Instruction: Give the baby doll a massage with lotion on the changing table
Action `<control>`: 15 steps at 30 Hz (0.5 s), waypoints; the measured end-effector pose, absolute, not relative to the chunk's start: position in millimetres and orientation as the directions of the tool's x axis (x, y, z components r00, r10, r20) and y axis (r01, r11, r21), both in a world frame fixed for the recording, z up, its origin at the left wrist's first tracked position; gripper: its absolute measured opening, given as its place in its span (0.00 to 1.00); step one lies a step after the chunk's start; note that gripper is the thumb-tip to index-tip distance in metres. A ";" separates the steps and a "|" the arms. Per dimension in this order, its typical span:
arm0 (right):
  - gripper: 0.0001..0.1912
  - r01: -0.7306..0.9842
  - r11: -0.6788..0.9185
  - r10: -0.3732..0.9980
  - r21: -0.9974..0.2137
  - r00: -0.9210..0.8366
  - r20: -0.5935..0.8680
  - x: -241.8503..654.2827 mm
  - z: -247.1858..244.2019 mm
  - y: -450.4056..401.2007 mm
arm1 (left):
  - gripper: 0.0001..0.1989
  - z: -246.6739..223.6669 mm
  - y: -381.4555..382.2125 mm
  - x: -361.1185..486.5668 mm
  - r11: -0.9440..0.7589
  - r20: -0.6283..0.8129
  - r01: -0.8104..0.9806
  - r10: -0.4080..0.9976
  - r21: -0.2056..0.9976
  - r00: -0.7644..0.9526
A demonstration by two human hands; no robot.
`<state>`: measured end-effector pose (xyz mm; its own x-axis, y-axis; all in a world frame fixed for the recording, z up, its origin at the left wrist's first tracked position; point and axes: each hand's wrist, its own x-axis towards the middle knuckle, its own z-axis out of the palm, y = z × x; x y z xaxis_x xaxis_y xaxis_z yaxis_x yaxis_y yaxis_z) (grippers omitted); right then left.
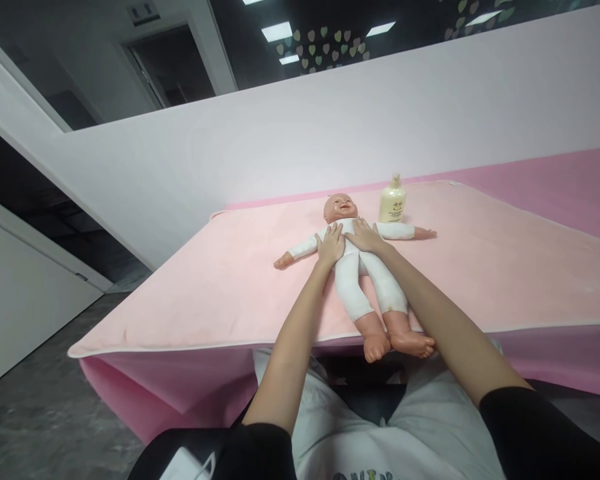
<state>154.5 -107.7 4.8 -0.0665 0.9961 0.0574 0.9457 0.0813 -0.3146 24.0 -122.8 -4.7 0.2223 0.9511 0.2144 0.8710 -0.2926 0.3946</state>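
A baby doll (351,280) with a white cloth body lies on its back, its head towards the wall and its feet over the table's near edge. My left hand (332,243) rests flat on the left side of the doll's torso, fingers stretched out. Beside it, my right hand (364,235) lies on the chest with its fingers extended. Neither hand grips anything. Just beyond the doll's arm on the right stands a pale yellow pump bottle (393,202), upright.
A light pink blanket (220,273) covers the table over a darker pink cloth (180,387). Behind it rises a white wall (280,147) with dark glass above. A white object with a cable (186,465) sits by my left side.
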 end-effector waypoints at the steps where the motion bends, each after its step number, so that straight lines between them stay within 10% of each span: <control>1: 0.41 0.949 0.045 0.999 -0.313 -0.034 0.040 154.1 5.5 -105.5 | 0.27 -5.3 -119.9 24.4 -0.290 0.209 0.879 0.952 0.380 0.223; 15: 0.49 0.931 -0.182 0.983 -0.317 0.170 -0.065 196.1 -0.9 -100.4 | 0.43 -8.7 -111.8 -16.7 -0.096 0.130 0.971 0.989 0.219 0.069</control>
<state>196.1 -100.4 -0.9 0.1701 0.9833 -0.0646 0.9307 -0.1819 -0.3173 -16.7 -111.8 -8.7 0.0690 0.9891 0.1298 0.9710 -0.0965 0.2186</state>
